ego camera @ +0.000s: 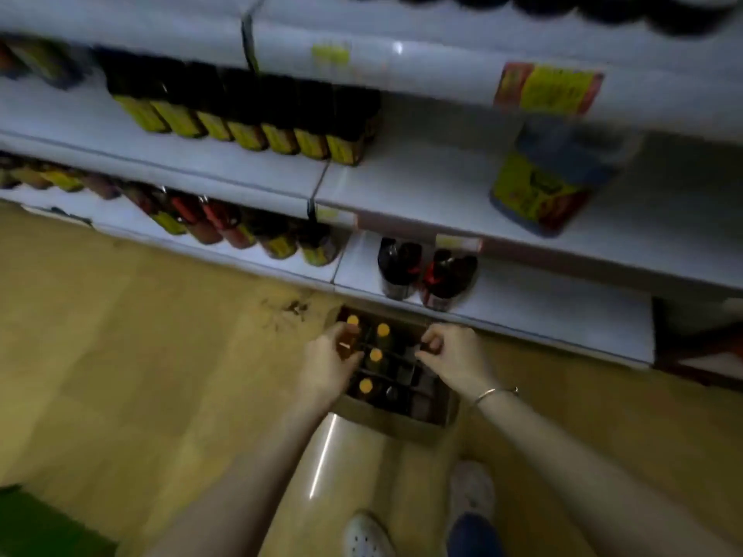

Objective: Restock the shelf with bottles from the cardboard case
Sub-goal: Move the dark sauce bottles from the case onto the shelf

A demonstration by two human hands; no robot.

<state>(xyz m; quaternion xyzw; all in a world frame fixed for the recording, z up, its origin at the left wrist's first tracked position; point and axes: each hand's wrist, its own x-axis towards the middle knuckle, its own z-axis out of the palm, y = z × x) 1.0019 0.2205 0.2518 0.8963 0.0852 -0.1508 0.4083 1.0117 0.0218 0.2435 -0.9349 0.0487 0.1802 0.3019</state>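
Bare forearms, no sleeves; thin metal bangle (pixel 492 393) on right wrist; white perforated clogs (pixel 368 534).

We see the open cardboard case (pixel 406 426) on the floor below the white bottom shelf (pixel 542 311), holding upright dark bottles with orange caps (pixel 376 354) in divider cells.

I see a wooden floor (pixel 120 335), two white shoes (pixel 368 534), and a green patch (pixel 36 524) lower left.
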